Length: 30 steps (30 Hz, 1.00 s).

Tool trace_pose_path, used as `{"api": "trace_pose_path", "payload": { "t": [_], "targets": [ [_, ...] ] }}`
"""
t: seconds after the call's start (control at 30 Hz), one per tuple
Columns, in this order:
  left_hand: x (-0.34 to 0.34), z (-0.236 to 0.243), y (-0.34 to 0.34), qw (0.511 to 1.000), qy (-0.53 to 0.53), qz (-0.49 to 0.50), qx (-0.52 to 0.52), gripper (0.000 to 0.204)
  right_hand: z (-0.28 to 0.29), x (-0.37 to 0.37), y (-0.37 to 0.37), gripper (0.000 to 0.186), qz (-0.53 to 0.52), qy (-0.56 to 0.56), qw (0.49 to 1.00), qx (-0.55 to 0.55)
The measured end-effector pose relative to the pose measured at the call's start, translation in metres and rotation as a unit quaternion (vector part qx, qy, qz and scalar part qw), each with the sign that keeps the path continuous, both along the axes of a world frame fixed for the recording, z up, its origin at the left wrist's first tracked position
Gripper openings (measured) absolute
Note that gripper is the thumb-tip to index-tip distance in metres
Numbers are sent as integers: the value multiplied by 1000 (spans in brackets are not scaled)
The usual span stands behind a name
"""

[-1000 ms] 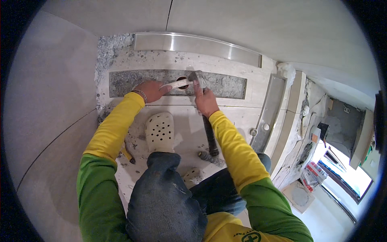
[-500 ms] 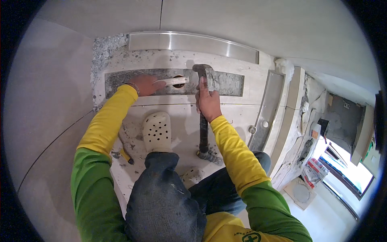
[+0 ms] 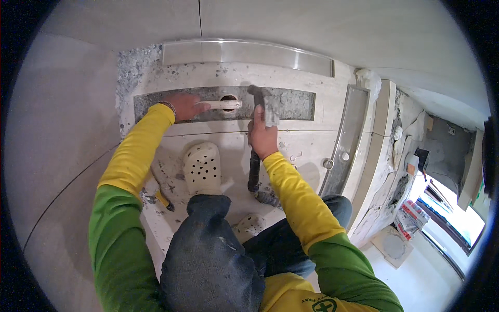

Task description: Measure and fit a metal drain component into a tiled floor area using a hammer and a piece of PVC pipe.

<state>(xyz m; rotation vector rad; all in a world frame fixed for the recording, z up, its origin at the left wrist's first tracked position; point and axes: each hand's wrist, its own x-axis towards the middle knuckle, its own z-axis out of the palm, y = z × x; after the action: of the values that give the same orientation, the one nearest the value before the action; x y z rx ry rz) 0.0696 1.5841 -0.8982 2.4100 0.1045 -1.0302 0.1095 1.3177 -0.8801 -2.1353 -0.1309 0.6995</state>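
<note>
My left hand (image 3: 185,106) is closed on one end of a narrow white strip-like tool (image 3: 224,105). Its free end lies across a round drain hole (image 3: 228,99) in a long recessed grey channel (image 3: 296,105) in the floor. Just to the right, my right hand (image 3: 263,136) grips a hammer (image 3: 254,169) by its dark handle, close under the head. The thumb points up along the hammer, whose head is over the channel and partly blurred. A mottled grey piece (image 3: 268,198) shows at the handle's lower end; whether it is attached I cannot tell.
A metal drain cover (image 3: 244,53) lies along the far wall. Closer to me are my pale clog (image 3: 202,167) and a yellow-handled tool (image 3: 165,201) among debris. A framed panel with a round knob (image 3: 328,164) stands right, beside a rough, broken wall (image 3: 387,166).
My right hand and the hammer have shifted slightly left, and the handle's lower end has swung left. My left hand keeps the white tool over the hole.
</note>
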Motion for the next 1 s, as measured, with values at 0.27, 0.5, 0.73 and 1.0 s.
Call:
{"api": "trace_pose_path", "payload": {
  "t": [0.27,0.5,0.73,1.0],
  "targets": [
    [3,0,4,999,42,-24,-1,68,17,-9,8,61,-109,141,984,30],
    [8,26,-32,996,75,43,26,68,-21,20,-14,68,-42,69,997,18],
    [37,81,-31,997,15,32,68,70,17,3,-14,63,-158,193,967,53],
    [-17,18,-24,984,-14,165,-66,80,36,1,-16,60,-176,196,961,88]
  ]
}}
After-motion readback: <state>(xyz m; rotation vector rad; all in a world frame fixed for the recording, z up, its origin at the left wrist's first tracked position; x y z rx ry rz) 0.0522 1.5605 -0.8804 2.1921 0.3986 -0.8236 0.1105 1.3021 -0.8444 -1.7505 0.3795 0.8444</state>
